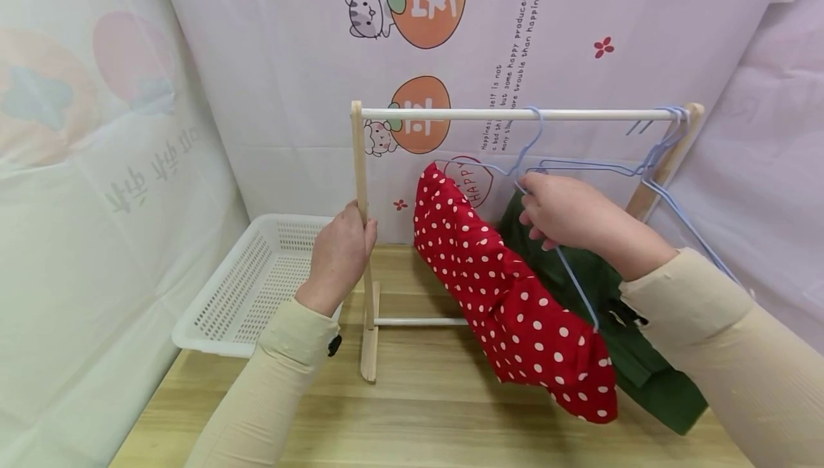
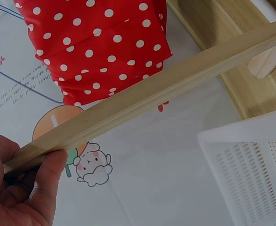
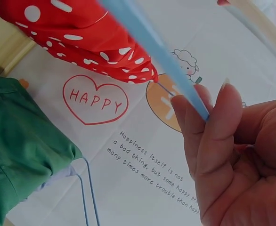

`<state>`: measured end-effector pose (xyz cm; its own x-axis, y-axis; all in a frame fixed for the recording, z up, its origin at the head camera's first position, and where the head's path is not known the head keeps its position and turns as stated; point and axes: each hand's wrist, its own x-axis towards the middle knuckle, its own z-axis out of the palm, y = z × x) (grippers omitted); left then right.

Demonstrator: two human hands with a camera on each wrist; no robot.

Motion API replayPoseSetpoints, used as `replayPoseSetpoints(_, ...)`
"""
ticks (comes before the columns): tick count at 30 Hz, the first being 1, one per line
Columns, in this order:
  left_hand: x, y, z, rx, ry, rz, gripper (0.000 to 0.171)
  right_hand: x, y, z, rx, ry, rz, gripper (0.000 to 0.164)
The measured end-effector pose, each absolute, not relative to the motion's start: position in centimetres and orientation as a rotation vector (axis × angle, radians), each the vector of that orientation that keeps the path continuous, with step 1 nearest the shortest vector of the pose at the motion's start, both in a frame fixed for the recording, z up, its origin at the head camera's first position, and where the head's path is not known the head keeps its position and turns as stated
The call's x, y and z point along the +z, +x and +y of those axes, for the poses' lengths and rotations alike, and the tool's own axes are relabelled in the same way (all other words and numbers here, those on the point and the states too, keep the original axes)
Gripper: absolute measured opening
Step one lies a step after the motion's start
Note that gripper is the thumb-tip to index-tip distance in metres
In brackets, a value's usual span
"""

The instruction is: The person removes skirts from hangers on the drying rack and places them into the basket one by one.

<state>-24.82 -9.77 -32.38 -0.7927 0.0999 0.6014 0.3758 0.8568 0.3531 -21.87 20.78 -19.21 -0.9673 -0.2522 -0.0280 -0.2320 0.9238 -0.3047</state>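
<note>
My left hand grips the left wooden post of a small clothes rack, its thumb and fingers around the wood in the left wrist view. Near the neck of a blue hanger, my right hand pinches the wire between thumb and fingers. That hanger's hook loops over the white rail. A red cloth garment with white dots hangs aslant from this hanger, one blue arm showing outside the cloth. Behind it hangs a dark green garment, partly hidden by the red one and my right sleeve.
More blue hangers crowd the rail's right end, beside the right post. A white perforated basket stands left of the rack on the wooden table. Printed cloth encloses the back and sides.
</note>
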Motion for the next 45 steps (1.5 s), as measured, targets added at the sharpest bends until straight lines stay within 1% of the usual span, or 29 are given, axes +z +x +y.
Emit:
replayPoseSetpoints(5, -32.3, -24.8, -9.8, -0.625, -0.340, -2.449, 0.032, -19.0, -21.9, 20.2, -0.462, -0.390, 3.003, 0.048)
replayPoseSetpoints(13, -32.3, -24.8, -9.7, -0.623, -0.335, -2.458, 0.035, -18.9, -22.2, 19.6, -0.462, -0.384, 2.976, 0.053)
replayPoseSetpoints(22, -32.4, -24.8, -9.8, -0.615, -0.348, -2.445, 0.039, -18.6, -22.7, 19.7, -0.617, -0.420, 2.906, 0.057)
replayPoseSetpoints(30, -32.3, -24.7, -9.7, -0.604, -0.331, -2.474, 0.042, -18.8, -22.8, 19.5, -0.723, -0.438, 2.900, 0.054)
replayPoseSetpoints(45, -32.3, -24.6, -9.8, -0.600, -0.336, -2.465, 0.040, -18.9, -23.3, 18.5, -0.866, -0.481, 2.845, 0.045)
